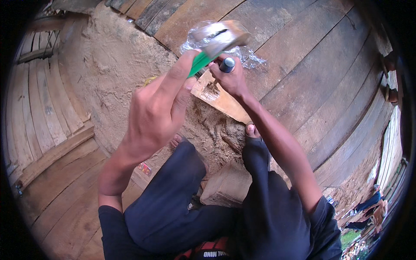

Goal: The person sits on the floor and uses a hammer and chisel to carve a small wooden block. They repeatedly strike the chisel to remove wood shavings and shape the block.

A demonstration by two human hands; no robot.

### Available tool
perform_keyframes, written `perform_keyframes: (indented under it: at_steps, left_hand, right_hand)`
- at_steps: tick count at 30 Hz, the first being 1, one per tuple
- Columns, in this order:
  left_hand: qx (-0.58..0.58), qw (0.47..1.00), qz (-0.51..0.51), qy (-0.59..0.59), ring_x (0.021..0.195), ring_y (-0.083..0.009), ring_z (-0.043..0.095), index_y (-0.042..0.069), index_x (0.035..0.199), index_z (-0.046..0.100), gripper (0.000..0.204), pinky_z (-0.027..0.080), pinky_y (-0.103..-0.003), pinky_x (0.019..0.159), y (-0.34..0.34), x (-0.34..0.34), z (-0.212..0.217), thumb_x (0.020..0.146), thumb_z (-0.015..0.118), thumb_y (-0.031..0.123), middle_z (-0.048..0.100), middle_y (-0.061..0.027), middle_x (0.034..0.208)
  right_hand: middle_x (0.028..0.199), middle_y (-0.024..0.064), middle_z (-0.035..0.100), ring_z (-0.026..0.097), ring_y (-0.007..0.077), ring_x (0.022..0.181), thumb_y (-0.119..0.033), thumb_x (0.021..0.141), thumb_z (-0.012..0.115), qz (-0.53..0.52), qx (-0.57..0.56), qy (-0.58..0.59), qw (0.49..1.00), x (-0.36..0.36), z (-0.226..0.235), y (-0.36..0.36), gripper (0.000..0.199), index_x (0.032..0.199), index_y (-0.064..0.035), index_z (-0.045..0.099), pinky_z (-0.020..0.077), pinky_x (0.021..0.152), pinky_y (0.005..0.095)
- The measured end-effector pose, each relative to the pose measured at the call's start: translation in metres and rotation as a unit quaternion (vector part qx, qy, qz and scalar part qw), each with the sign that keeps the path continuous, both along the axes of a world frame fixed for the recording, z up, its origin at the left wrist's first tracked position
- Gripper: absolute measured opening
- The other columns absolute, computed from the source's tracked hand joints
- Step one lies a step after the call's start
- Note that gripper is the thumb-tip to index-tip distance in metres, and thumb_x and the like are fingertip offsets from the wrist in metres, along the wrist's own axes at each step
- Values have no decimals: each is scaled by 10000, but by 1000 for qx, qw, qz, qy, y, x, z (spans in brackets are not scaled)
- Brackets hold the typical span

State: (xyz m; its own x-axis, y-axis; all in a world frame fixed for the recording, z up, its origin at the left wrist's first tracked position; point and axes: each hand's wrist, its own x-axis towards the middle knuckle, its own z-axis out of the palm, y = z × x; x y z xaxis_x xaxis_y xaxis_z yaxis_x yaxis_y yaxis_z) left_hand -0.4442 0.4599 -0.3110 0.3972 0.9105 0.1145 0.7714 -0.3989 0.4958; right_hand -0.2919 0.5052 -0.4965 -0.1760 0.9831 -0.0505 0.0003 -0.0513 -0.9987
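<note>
My left hand is closed round the green handle of a hammer, raised in front of me. The hammer's metal head is smeared by motion. Just right of it, my right hand grips a chisel by its dark handle, its round butt end facing up. Below that hand lies a pale piece of wood with a rough, chipped-out recess in its face. The chisel's blade is mostly hidden, so I cannot tell whether its tip touches the wood. The toes of my right foot rest against the wood's near end.
Crumpled clear plastic lies behind the hammer. Broad planks cover the right side, and sandy ground the left. A wood block sits between my legs. Another person is at the far lower right.
</note>
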Motion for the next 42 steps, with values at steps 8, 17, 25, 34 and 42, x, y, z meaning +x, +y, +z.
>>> perform_keyframes:
  at_steps: [8,17,25,34,42]
  left_hand:
    - [-47,997,32,-44,633,-263,653,56,1295,551,354,487,-401,595,-4,10,1,947,561,120,645,-218,801]
    - [-116,991,66,-20,580,-274,611,34,1333,509,391,473,-398,522,6,17,10,954,538,124,618,-186,716]
    - [-52,998,20,-1,652,-379,650,40,1292,547,369,504,-443,550,18,28,8,938,563,145,648,-233,795]
    - [-64,994,64,-58,717,-283,697,45,1290,548,350,504,-392,621,9,31,11,950,552,126,661,-252,972]
    - [-49,998,40,-29,656,-360,658,35,1327,506,396,488,-444,542,6,23,3,947,550,138,661,-215,807]
  right_hand:
    - [663,73,661,580,109,592,-95,767,594,-16,1,24,1000,1,-3,-1,138,819,-16,695,492,579,293]
    - [689,79,672,593,116,622,-124,771,610,20,-33,20,999,6,-5,6,158,832,1,684,492,599,299]
    - [728,83,681,627,140,659,-128,774,618,19,-31,39,999,6,-6,11,159,862,-10,680,508,627,297]
    - [751,43,669,575,104,657,-89,793,597,30,-61,30,997,10,-7,8,178,935,-25,683,491,636,291]
    - [709,37,657,557,83,638,-110,806,622,19,-60,8,998,7,-1,6,132,890,-31,686,471,603,278]
